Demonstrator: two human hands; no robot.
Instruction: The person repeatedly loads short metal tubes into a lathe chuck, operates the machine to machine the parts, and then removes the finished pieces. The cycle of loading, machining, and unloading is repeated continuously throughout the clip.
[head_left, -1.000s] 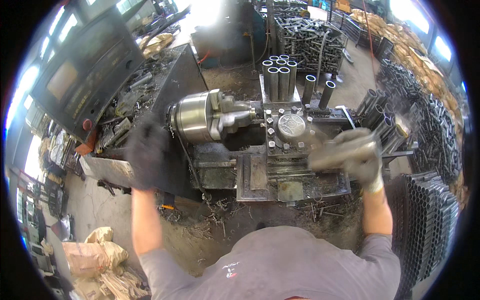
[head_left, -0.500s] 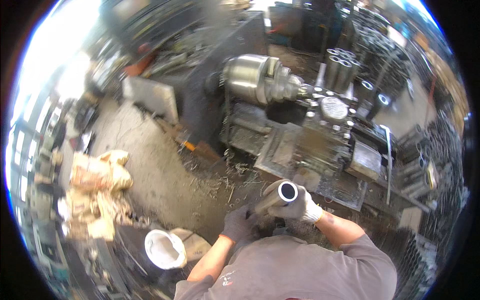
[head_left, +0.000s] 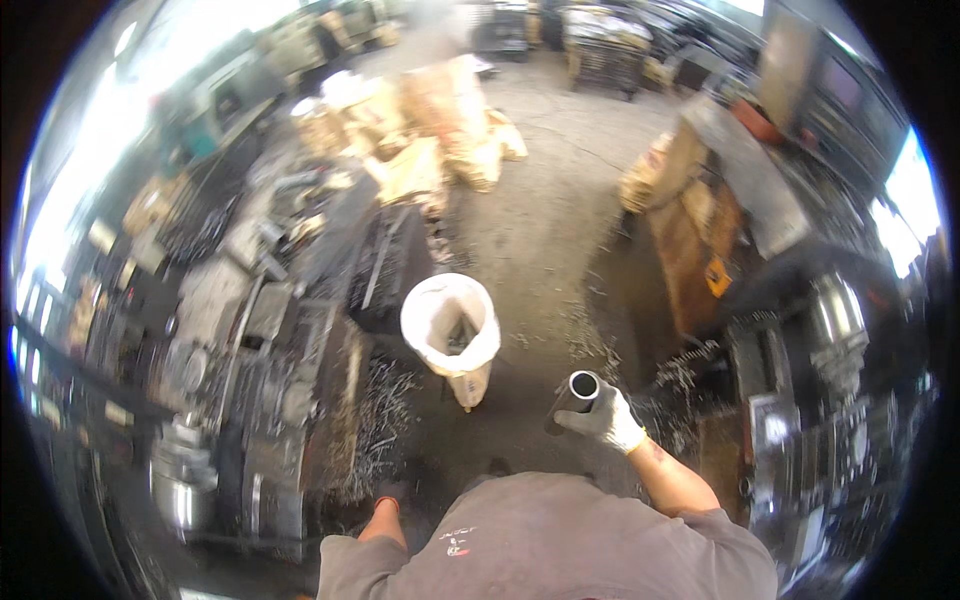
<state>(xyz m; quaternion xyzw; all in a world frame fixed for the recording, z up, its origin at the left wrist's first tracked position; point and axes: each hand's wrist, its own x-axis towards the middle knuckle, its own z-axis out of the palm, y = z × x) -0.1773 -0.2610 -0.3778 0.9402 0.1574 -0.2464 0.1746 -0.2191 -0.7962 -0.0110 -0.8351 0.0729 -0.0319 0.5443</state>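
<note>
My right hand (head_left: 604,421), in a grey glove with a white cuff, is wrapped around a short metal tube (head_left: 577,402). The tube stands nearly upright, with its round open end facing up. On my left side, the forearm (head_left: 384,526) hangs down beside my body and ends in an orange cuff. Past that cuff the dark glove blends into the shadow, so its fingers cannot be made out. A white round container (head_left: 418,322) stands ahead of me, left of the tube, with some grey matter inside.
On the right is a lathe with a shiny chuck (head_left: 836,308); another machine with a chuck (head_left: 184,478) stands on the left. Metal shavings (head_left: 385,415) litter the floor by both. Tan sacks (head_left: 450,110) are piled farther off, and a rusty panel (head_left: 690,240) rises to the right.
My view has swung left, away from the lathe, toward the sacks and white container. My left hand has come off the tube and dropped to my side; my right hand still holds it.
</note>
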